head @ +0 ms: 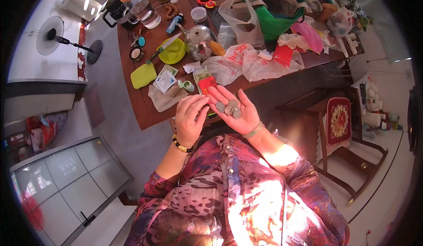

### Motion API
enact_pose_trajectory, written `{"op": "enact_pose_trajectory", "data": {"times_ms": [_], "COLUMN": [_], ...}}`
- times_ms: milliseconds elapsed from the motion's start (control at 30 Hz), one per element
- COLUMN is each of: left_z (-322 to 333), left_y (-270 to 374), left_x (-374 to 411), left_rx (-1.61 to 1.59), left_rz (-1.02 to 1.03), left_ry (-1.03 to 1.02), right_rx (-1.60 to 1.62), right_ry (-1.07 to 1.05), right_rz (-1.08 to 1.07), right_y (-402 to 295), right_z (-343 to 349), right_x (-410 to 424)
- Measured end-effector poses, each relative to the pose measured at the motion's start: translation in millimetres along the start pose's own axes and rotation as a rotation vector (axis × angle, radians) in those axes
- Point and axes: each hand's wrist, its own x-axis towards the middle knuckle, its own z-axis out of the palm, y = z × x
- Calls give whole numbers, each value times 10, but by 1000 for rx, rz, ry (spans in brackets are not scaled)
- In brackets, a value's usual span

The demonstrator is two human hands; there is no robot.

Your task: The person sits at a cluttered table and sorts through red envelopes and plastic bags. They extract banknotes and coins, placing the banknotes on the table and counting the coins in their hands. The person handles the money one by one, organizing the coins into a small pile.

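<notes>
Several silver coins (229, 108) lie on the upturned palm of my right hand (238, 115), whose fingers are spread and which wears a pale bangle. To its left, my left hand (191, 117), with a beaded bracelet, has its fingers bent and their tips close to the fingertips of my right hand. Whether something small is pinched there cannot be seen. A small red packet (207, 82) is just beyond both hands' fingertips. Near it at the table's edge are a small green bottle (188, 86), a beige cloth (165, 97) and flat sachets (165, 80).
On the wooden table (132, 107) a knife (163, 48) rests across a green dish (173, 52), beside a metal teapot (199, 41). Plastic bags (228, 64), a green bag (274, 21) and a glass jug (147, 14) stand or lie farther back. A wooden chair (350, 153) is at the right.
</notes>
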Motion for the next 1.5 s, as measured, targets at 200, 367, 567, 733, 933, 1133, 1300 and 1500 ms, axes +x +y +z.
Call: {"op": "enact_pose_trajectory", "data": {"times_ms": [200,367,567,733,933,1133,1300,1500], "left_z": [-10,-20,31,169,265,212,202,200], "left_y": [103,196,285,422,493,449,408,435], "left_x": [30,69,30,47,-35,-8,80,183], "left_rx": [-19,-13,-28,21,13,-64,14,22], "left_rz": [-55,-24,55,124,240,197,81,41], "left_ry": [-18,-23,-119,-207,-260,-208,-192,-327], "right_rx": [49,84,70,-139,-223,-183,-172,-197], "right_ry": [-10,-67,-86,-84,-64,-91,-108,-110], "right_rz": [-13,-2,17,-25,-72,-41,11,52], "right_y": [-14,-48,-37,-29,-22,-18,4,42], "right_z": [-3,-88,-41,-17,12,81,116,157], "right_x": [-18,-53,-55,-31,30,58,76,91]}}
